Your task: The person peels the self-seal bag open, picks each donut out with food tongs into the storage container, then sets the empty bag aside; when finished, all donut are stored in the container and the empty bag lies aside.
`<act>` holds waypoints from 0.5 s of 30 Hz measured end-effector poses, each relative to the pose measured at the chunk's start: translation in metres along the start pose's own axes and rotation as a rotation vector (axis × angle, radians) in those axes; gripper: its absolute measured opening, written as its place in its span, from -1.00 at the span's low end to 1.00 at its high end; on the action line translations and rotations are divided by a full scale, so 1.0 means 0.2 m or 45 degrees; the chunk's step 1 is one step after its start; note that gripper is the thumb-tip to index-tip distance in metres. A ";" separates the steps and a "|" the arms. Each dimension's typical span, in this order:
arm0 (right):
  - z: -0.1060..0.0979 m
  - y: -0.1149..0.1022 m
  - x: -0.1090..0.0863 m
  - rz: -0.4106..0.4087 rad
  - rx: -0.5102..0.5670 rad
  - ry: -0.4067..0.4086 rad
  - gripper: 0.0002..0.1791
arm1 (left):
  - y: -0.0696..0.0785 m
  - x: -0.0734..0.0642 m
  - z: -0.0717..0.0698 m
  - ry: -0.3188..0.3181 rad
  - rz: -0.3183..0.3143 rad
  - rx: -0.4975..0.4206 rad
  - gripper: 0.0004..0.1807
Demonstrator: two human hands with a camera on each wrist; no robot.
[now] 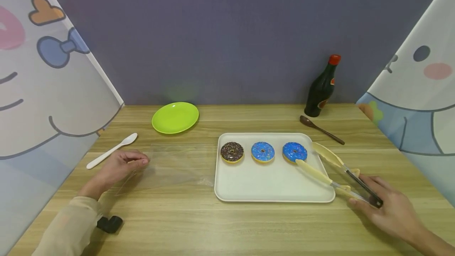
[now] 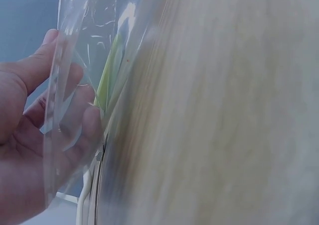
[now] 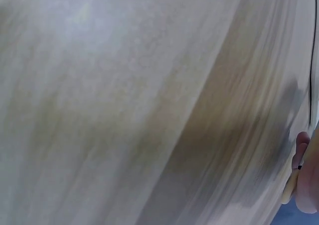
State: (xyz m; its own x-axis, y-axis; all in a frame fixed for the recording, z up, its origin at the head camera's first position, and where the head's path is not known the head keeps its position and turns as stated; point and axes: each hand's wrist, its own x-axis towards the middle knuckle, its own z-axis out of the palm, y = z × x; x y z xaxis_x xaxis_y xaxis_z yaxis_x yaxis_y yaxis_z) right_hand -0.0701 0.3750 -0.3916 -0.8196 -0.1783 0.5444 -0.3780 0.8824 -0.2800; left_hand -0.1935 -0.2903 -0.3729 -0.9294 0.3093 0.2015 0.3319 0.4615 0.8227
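Note:
My left hand [image 1: 122,167] pinches the left edge of a clear plastic bag [image 1: 177,165], which stretches out over the table towards the tray. The left wrist view shows the bag's film [image 2: 99,16] held by the thumb and fingers. At the right, my right hand [image 1: 391,206] grips a pair of tongs [image 1: 350,173] with cream tips and metal arms. The tongs are spread, their tips over the right side of a white tray [image 1: 263,187]. One tip is right at the right-hand blue donut [image 1: 295,152]. Another blue donut [image 1: 262,152] and a chocolate donut [image 1: 232,152] lie to its left.
A green plate [image 1: 175,117] lies at the back left, with a white spoon [image 1: 111,151] beside my left hand. Back right stand a dark bottle with a red cap [image 1: 321,88] and a wooden spoon [image 1: 321,129]. A small black object [image 1: 109,224] is near my left sleeve.

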 end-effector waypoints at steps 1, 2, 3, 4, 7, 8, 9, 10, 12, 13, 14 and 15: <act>0.00 0.00 0.00 0.012 0.007 0.007 -0.21 | 0.00 0.00 0.00 0.004 -0.002 0.009 -0.85; -0.01 0.01 0.00 0.026 0.012 0.018 -0.21 | 0.00 0.00 0.00 0.010 -0.004 0.021 -0.85; -0.02 0.02 0.00 0.035 0.017 0.032 -0.21 | -0.01 0.00 0.00 0.014 -0.001 0.042 -0.86; -0.02 0.03 0.00 0.055 0.011 0.049 -0.20 | -0.01 -0.01 0.00 0.018 0.003 0.060 -0.86; -0.05 0.07 -0.01 0.136 -0.007 0.104 -0.17 | -0.01 -0.01 -0.01 0.026 0.040 0.122 -0.90; -0.06 0.08 -0.01 0.173 -0.021 0.117 -0.16 | -0.02 -0.01 -0.01 0.028 0.058 0.145 -0.92; -0.06 0.09 -0.02 0.209 -0.038 0.119 -0.16 | -0.01 -0.01 -0.01 0.030 0.079 0.173 -0.93; -0.07 0.10 -0.02 0.254 -0.052 0.116 -0.16 | -0.01 0.00 0.00 0.034 0.095 0.193 -0.95; -0.08 0.12 -0.03 0.335 -0.086 0.082 -0.17 | -0.01 0.00 0.00 0.041 0.122 0.237 -0.97; -0.08 0.12 -0.04 0.366 -0.101 0.057 -0.17 | 0.00 0.00 0.00 0.044 0.130 0.257 -0.96; -0.08 0.13 -0.05 0.391 -0.111 0.036 -0.19 | 0.00 0.00 0.00 0.047 0.135 0.271 -0.96; -0.08 0.13 -0.05 0.422 -0.121 0.002 -0.18 | 0.00 0.00 0.00 0.050 0.140 0.302 -0.95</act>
State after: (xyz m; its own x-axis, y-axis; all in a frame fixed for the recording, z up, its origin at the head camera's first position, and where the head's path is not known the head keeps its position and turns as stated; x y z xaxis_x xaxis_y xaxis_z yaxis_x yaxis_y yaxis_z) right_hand -0.0639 0.4070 -0.3917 -0.8903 0.1254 0.4378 -0.0496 0.9289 -0.3670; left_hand -0.1938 -0.2897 -0.3721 -0.8897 0.3380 0.3069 0.4554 0.6105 0.6480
